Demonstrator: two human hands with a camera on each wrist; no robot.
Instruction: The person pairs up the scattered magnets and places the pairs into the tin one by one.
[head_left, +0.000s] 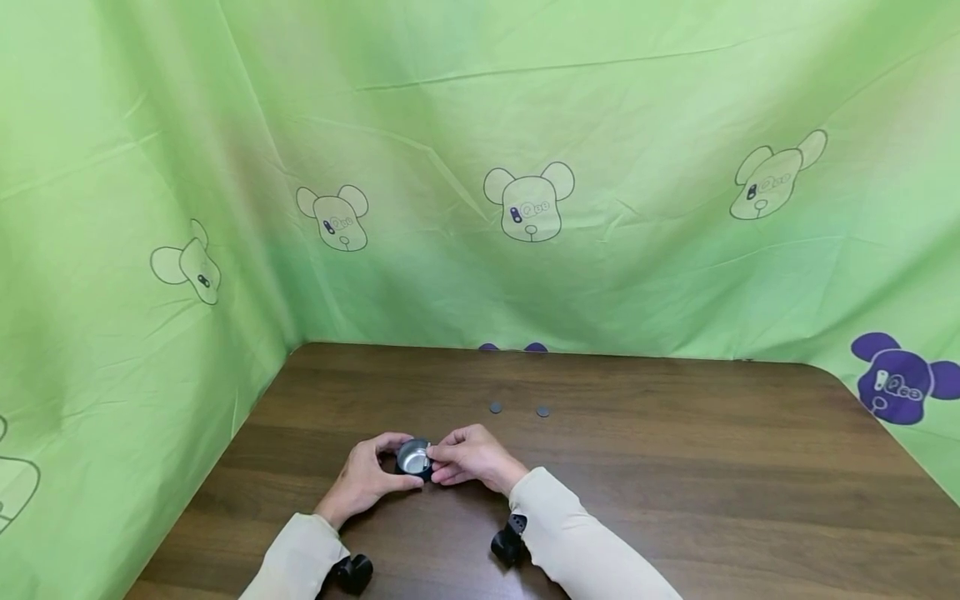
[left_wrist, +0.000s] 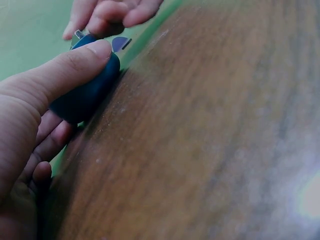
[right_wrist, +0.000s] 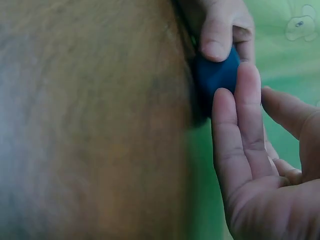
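Observation:
A small round metal-lined bowl (head_left: 413,457), like an ashtray, is dark blue outside and silvery inside. My left hand (head_left: 363,482) grips it from the left, thumb on the near side and fingers on the far side. On the opposite side, my right hand (head_left: 474,458) holds its rim with thumb and forefinger. In the right wrist view, two straighter fingers (right_wrist: 248,125) of that hand lie against the bowl's blue wall (right_wrist: 216,75). A small silvery piece (left_wrist: 77,34) shows at the rim in the left wrist view; its exact shape is unclear.
Two small dark discs (head_left: 543,412) lie on the brown wooden table (head_left: 675,483), beyond my right hand. A green cloth (head_left: 420,125) with printed bear heads hangs behind and beside the table. Black wrist cameras (head_left: 507,543) sit below both cuffs.

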